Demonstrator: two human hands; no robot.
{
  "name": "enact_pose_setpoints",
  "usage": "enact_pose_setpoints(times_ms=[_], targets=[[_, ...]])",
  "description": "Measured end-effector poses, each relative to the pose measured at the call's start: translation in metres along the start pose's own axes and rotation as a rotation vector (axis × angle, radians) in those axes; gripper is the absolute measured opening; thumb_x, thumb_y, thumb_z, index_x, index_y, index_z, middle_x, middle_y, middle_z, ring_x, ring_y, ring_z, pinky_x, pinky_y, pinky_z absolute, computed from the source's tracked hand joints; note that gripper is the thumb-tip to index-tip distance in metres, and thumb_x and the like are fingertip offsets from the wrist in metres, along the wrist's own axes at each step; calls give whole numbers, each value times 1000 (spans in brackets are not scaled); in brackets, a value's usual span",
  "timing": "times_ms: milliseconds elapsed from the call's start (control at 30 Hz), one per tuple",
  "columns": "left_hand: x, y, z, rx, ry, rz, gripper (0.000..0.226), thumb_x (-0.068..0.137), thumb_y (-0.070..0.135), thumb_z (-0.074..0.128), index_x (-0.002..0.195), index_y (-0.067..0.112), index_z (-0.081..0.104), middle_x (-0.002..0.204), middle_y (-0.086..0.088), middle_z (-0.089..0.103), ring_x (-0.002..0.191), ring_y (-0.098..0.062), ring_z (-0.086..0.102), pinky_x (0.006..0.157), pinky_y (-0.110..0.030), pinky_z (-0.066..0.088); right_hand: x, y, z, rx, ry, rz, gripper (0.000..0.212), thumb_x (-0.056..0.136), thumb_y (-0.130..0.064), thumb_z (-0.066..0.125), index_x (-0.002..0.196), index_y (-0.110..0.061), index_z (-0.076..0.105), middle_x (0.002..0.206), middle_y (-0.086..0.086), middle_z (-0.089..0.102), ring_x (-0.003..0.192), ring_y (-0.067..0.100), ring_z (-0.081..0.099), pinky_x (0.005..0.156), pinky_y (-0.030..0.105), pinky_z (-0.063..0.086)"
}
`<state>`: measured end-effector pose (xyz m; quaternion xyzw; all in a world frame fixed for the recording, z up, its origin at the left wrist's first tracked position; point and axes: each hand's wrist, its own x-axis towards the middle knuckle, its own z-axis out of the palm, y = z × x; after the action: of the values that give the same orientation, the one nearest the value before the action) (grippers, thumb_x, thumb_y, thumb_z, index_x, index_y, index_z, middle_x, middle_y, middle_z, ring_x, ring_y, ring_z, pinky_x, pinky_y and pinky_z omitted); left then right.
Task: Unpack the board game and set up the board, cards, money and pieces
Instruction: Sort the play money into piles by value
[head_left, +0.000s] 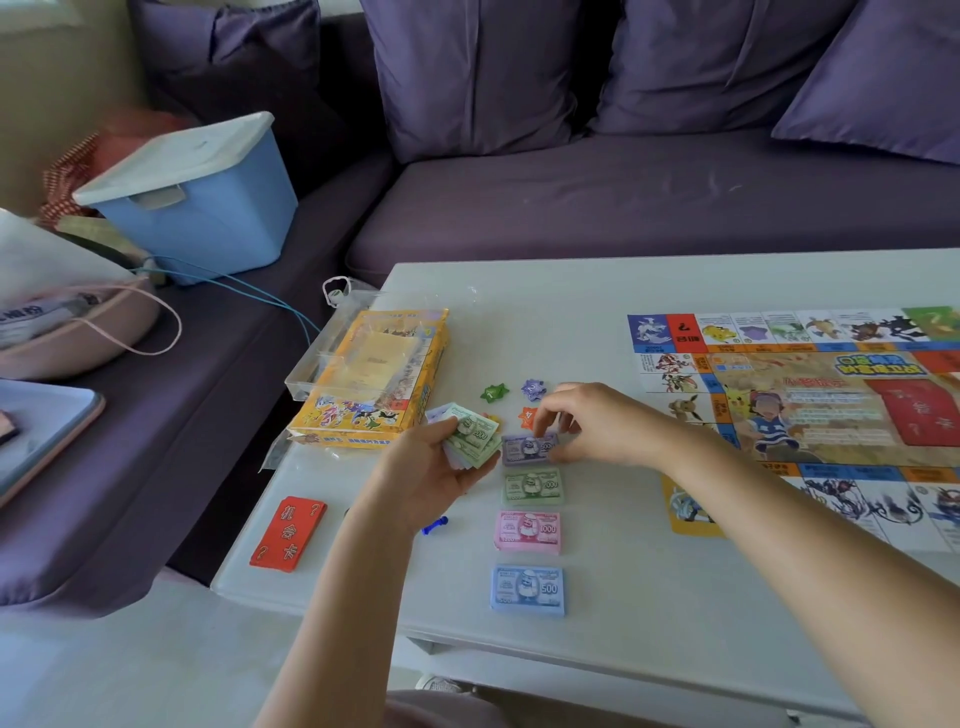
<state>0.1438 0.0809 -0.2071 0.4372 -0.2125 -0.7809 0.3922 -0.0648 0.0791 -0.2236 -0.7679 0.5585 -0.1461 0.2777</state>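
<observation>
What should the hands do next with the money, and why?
Probably the right hand lets go of the purple pile and moves the top green 2000 note from the left hand to the green pile, since piles are sorted by colour.

The table (623, 291) is off-white. Of the play money, the purple stack (522, 451), green stack (532, 487), pink stack (527, 530) and blue stack (527, 590) each carry darker print of their own hue. The fanned notes (470, 435) are green on top. The card deck (287, 532) is red with yellow characters and question marks. There is a green star (493, 392), a purple star (532, 388) and an orange star (527, 415). The pawn (435, 525) is deep blue. The game box (363, 415) is yellow, and the board (805, 410) is tan-centred with many-coloured edge squares. The sofa (623, 197) is dusky purple, and the storage bin (208, 223) is light blue with a white lid.
</observation>
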Motion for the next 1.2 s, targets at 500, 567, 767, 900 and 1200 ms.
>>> enact_pose_setpoints(times_ms=[500,567,767,900,1200], targets=[[-17,-17,12,266,-177,198,17,91,2,50,102,0,63,93,-13,73,81,-22,71,67,-29,59,-39,-47,32,852,481,289,18,77,-19,78,83,-3,71,70,10,70,56,13,65,55,20,53],[-18,-17,12,278,-197,194,18,90,-3,49,103,-2,62,94,-14,73,83,-22,71,67,-28,59,-45,-48,32,907,527,298,15,76,-18,78,80,-5,72,68,11,70,57,15,65,56,21,54],[-19,-24,15,338,-128,287,13,85,-2,58,94,3,66,87,-11,74,78,-20,71,65,-25,58,-58,-61,36,1073,618,321,8,77,-13,77,76,-7,72,65,10,69,58,14,66,58,21,55],[-21,-32,18,353,-72,349,13,84,-4,62,91,5,68,87,-11,74,78,-22,71,67,-26,58,-62,-66,42,1104,653,344,4,77,-12,76,76,-10,73,66,11,71,60,18,66,59,23,56],[-25,-25,18,195,-131,214,15,87,-7,53,95,1,64,89,-11,74,81,-20,72,65,-26,58,-65,-65,40,1149,661,366,4,83,-8,71,79,-9,72,66,9,72,59,15,68,57,21,56]])
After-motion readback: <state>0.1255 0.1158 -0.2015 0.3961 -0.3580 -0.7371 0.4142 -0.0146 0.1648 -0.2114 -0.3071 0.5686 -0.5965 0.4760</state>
